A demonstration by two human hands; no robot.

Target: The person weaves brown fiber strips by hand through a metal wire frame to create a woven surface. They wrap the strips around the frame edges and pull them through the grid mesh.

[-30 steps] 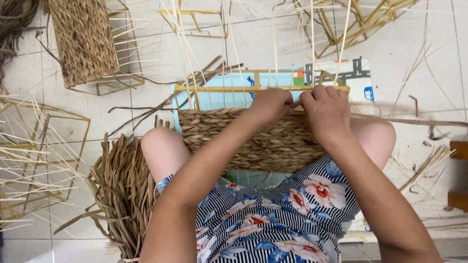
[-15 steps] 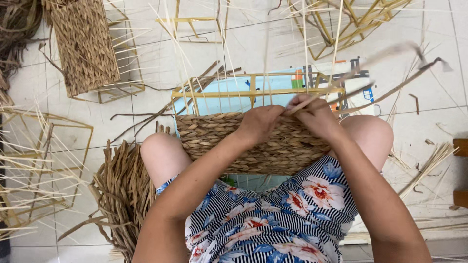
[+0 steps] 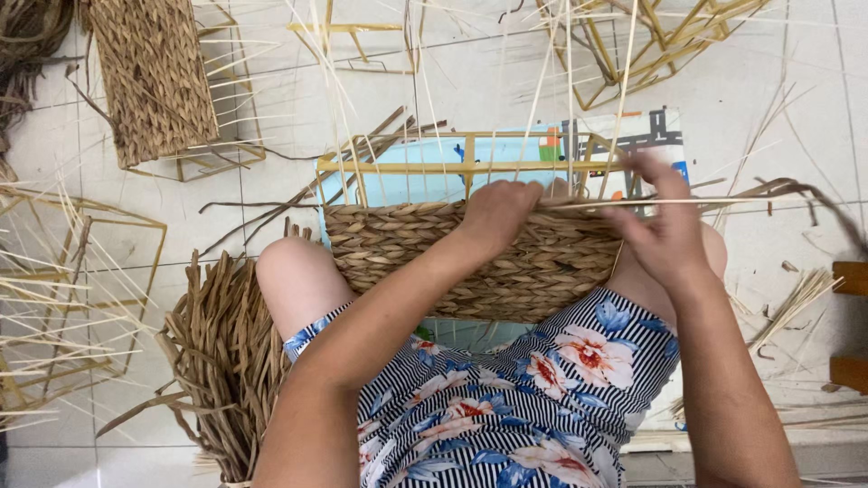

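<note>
Right hand [image 3: 667,237] has swung rightward, drawing the fibre strand [image 3: 787,188] across the basket [image 3: 506,262].

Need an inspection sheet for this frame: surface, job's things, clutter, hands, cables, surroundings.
Surface: pale tiled floor, strewn with straw.
Job's things: half-woven basket on a yellow frame, lying across the person's lap; one long fibre strand runs off to the right.
Clutter: bundle of brown fibre beside the knee; loose thin reeds.
Hands: left hand presses the weave's top edge; right hand pulls the strand.
Cables: nothing seen.
Surroundings: finished woven panel upper left; bare frames at left and top.
</note>
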